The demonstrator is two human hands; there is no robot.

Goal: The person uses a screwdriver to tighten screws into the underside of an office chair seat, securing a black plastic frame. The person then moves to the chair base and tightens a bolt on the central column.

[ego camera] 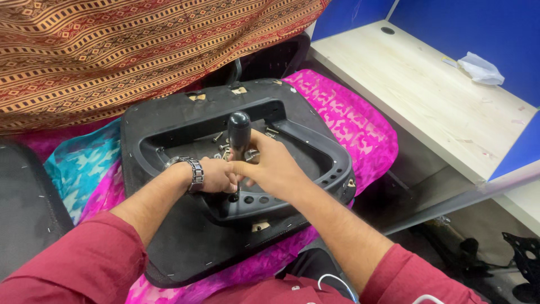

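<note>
An upturned black office-chair seat pan [169,225], fabric stapled round its underside and a moulded hard-plastic frame [332,163] bolted over it, lies across the person's lap on a bright pink patterned cloth [349,124]. Standing upright over the near rail of that frame is a screwdriver with a rounded black handle [238,132], its shaft dropping into one of the rail's holes. The right hand [273,169] is closed around the lower handle and shaft, fingers wrapped; the left hand [216,175], a metal link watch [194,171] at its wrist, is curled in beside the shaft near the tip, though whether it pinches the shaft or a screw I cannot tell, since the right hand covers that spot. The handle looks smooth and bulbous, probably a little slick, so it is best held low where it narrows; the tool itself should be light and rigid. The seat looks bulky yet moderately light, stiff at the frame and yielding at the padded edge, best taken by the frame's rails. Small bright metal screws [220,147] lie loose in the frame's recess, apt to roll. A pale wooden desk top [427,107] stands to the right, a brown striped woven cloth [112,50] behind.
</note>
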